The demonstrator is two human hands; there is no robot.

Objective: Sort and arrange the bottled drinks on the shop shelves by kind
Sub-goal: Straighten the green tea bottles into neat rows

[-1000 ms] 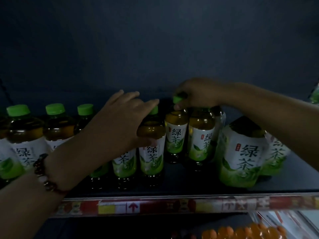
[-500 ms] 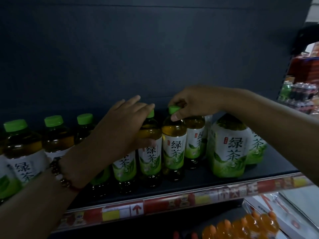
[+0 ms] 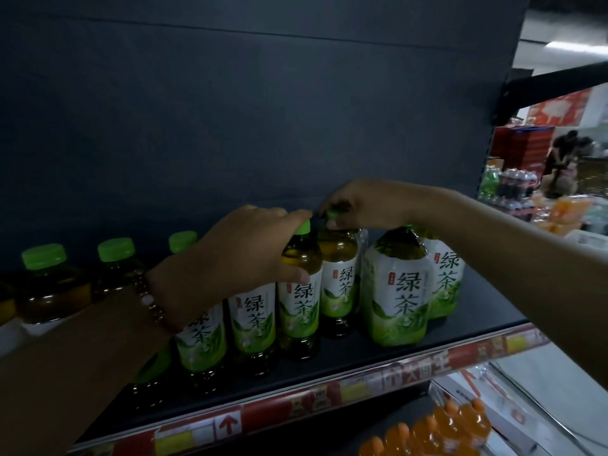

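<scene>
- Left hand point(image 3: 243, 255) was wrapped round a green tea bottle point(image 3: 300, 291) near its shoulder.
- Right hand point(image 3: 365, 205) pinched the cap of the next bottle point(image 3: 339, 281), just right of it on the shelf point(image 3: 378, 353).

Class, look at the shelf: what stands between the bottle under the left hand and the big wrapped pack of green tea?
In the head view, one green tea bottle stands between them; the right hand pinches its green cap.
</scene>
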